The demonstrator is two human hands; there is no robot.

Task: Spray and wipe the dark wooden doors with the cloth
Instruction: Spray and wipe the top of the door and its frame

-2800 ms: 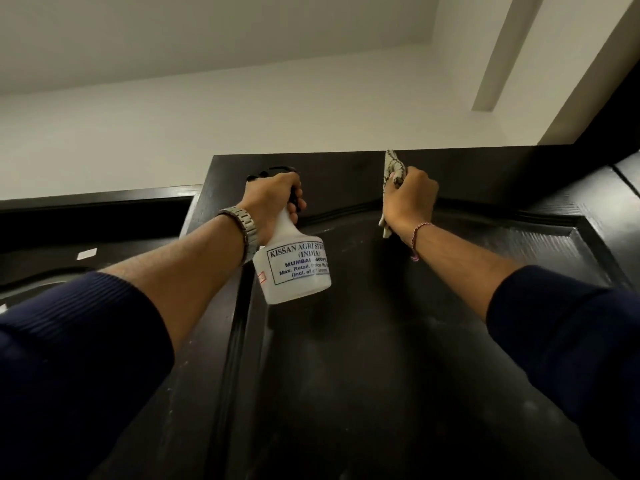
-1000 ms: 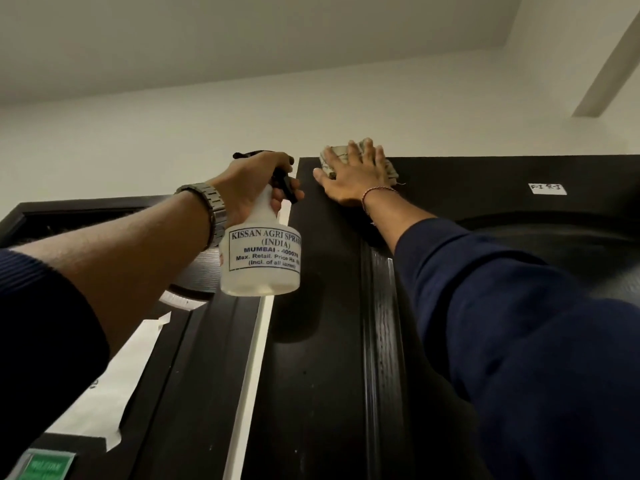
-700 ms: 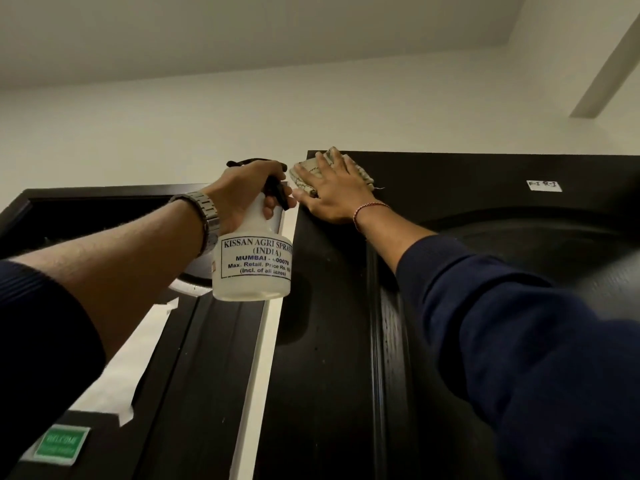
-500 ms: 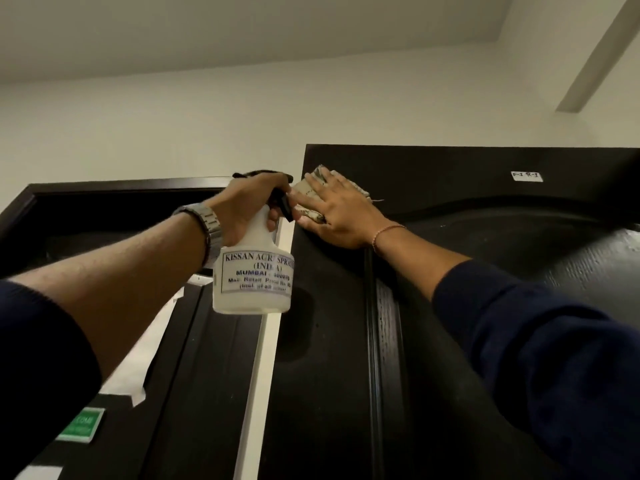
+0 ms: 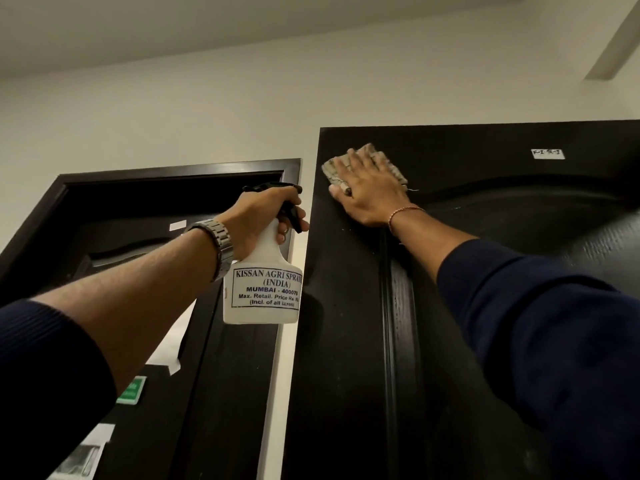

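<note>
— Pale wall [image 5: 173, 109] behind; what held what?
— Right hand [image 5: 369, 188] pressed the cloth [image 5: 388, 164] flat, fingers straight, near the right door [image 5: 346, 341] top. Left hand [image 5: 258, 220] gripped the spray bottle [image 5: 263, 292] before the left door [image 5: 225, 393].

Indoor corridor or lobby of a residential or office building. Two dark wooden doors [image 5: 363, 341] side by side in a plain white wall [image 5: 207, 116]. Small coded label [image 5: 548, 153] near one top; green sign [image 5: 131, 389] and papers [image 5: 166, 351] stuck on the other.
</note>
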